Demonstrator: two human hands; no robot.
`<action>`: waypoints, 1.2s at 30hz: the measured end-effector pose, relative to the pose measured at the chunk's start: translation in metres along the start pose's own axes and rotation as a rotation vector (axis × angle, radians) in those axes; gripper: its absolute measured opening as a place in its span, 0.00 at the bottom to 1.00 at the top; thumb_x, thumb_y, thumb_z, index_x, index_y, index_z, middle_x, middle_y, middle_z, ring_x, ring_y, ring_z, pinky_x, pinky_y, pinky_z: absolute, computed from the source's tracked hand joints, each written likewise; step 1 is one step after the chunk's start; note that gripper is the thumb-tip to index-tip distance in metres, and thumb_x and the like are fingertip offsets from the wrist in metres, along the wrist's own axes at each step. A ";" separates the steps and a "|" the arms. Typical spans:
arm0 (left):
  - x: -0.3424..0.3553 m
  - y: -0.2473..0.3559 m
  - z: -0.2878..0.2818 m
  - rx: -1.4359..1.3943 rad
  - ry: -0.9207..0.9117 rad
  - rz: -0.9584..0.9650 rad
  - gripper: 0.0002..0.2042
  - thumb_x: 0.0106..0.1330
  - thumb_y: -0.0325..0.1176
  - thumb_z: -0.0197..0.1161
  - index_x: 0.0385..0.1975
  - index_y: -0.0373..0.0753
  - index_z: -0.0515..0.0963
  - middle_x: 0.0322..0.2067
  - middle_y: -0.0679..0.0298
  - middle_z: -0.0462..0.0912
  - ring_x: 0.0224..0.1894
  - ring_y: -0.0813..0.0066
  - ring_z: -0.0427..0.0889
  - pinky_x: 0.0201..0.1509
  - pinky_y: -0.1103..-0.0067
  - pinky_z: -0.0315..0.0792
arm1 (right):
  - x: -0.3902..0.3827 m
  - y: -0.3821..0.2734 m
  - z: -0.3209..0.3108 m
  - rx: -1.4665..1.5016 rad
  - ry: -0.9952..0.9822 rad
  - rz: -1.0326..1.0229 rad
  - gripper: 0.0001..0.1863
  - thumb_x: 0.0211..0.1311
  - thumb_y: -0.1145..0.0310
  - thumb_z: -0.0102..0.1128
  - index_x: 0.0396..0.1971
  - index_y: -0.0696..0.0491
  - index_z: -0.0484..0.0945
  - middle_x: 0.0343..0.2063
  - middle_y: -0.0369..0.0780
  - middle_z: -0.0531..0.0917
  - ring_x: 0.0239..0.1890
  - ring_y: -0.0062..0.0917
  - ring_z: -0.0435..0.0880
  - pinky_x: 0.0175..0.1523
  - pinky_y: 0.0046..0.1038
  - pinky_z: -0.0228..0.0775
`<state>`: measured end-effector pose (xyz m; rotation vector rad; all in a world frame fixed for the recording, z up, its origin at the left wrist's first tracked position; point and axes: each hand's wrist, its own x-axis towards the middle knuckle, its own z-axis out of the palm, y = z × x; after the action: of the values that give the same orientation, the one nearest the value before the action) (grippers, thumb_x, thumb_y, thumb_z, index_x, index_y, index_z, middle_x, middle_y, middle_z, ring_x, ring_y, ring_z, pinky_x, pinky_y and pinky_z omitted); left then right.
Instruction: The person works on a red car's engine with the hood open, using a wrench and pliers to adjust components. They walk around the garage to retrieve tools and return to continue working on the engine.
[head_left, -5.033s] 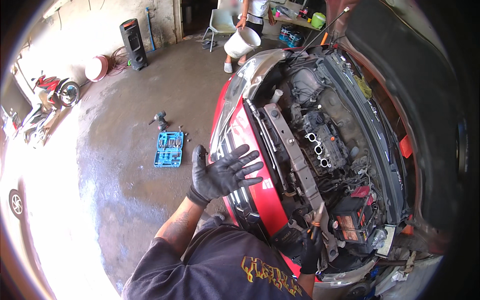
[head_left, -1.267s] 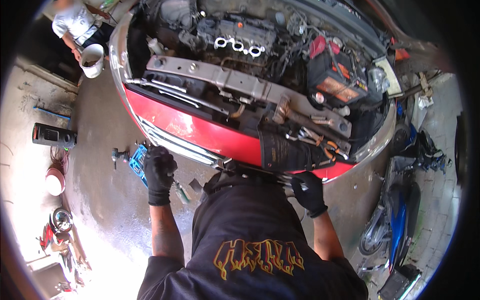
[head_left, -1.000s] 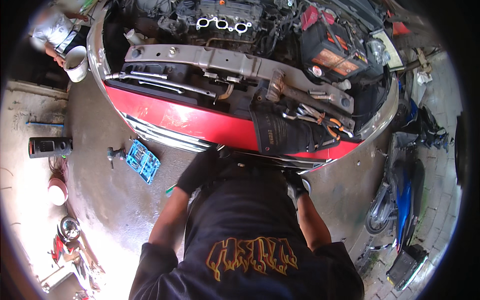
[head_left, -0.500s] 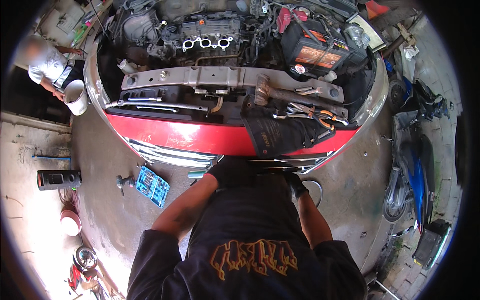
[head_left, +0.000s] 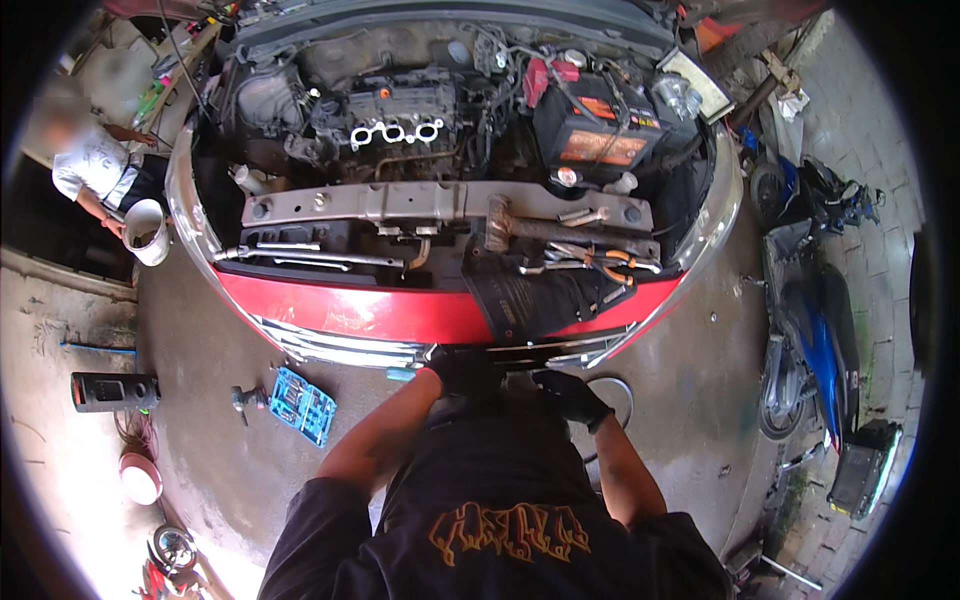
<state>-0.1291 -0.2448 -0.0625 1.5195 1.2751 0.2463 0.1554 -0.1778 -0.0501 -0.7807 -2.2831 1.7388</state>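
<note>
Both my hands wear black gloves and work low in front of my body, just below the grille of a red car bumper (head_left: 400, 312). My left hand (head_left: 468, 372) is close to the grille; its fingers blend into the dark shirt and cannot be made out. Beside that wrist a green cylindrical piece (head_left: 402, 374), like a tool handle, sticks out; whether the hand grips it is unclear. My right hand (head_left: 575, 396) has its fingers bent inward toward the left hand, near a small greyish thing (head_left: 518, 383) too dim to name.
A hammer (head_left: 497, 225), pliers (head_left: 612, 270) and a black cloth pouch (head_left: 515, 300) lie on the car front, with a ratchet wrench (head_left: 330, 258) further left. An open blue socket case (head_left: 302, 405) and a drill (head_left: 248, 400) are on the floor. A person holds a bucket (head_left: 146, 232) at left.
My right hand has moved up and left, out from beside my body, and shows more fully. The whole view has tilted, so the car sits lower and further left.
</note>
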 end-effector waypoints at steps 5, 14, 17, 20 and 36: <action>-0.046 0.117 -0.046 0.010 -0.082 0.052 0.19 0.69 0.44 0.59 0.53 0.41 0.80 0.47 0.51 0.84 0.49 0.58 0.84 0.55 0.66 0.75 | 0.012 -0.047 -0.014 -0.170 -0.057 -0.025 0.19 0.61 0.67 0.65 0.53 0.49 0.82 0.49 0.41 0.85 0.53 0.33 0.83 0.56 0.34 0.73; -0.133 0.135 -0.079 -0.256 0.490 0.043 0.15 0.79 0.38 0.49 0.48 0.35 0.79 0.34 0.58 0.84 0.34 0.72 0.81 0.43 0.73 0.75 | 0.041 -0.128 -0.111 -0.540 0.316 -0.388 0.16 0.53 0.66 0.72 0.43 0.53 0.84 0.23 0.40 0.82 0.26 0.35 0.82 0.34 0.36 0.71; -0.159 0.129 -0.069 -0.410 0.557 -0.090 0.15 0.77 0.38 0.49 0.46 0.34 0.80 0.32 0.57 0.84 0.36 0.68 0.84 0.44 0.72 0.76 | 0.069 -0.139 -0.131 -0.678 0.450 -0.405 0.17 0.54 0.66 0.70 0.44 0.54 0.83 0.29 0.43 0.83 0.34 0.38 0.83 0.42 0.39 0.73; -0.171 0.131 -0.062 -0.480 0.590 -0.114 0.18 0.80 0.43 0.47 0.50 0.35 0.79 0.29 0.69 0.81 0.26 0.85 0.72 0.33 0.83 0.68 | 0.099 -0.109 -0.157 -0.856 0.529 -0.531 0.19 0.53 0.64 0.69 0.45 0.52 0.82 0.34 0.43 0.82 0.43 0.41 0.80 0.52 0.43 0.69; -0.174 0.164 -0.065 -0.470 1.374 0.089 0.21 0.80 0.51 0.44 0.37 0.40 0.75 0.18 0.69 0.72 0.16 0.86 0.66 0.19 0.86 0.57 | 0.108 -0.133 -0.110 -0.463 0.224 -0.503 0.23 0.58 0.66 0.68 0.55 0.53 0.79 0.57 0.48 0.78 0.58 0.45 0.76 0.59 0.45 0.70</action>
<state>-0.1512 -0.3197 0.1727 0.8892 1.9349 1.7226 0.0714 -0.0553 0.0891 -0.3802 -2.4646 0.8803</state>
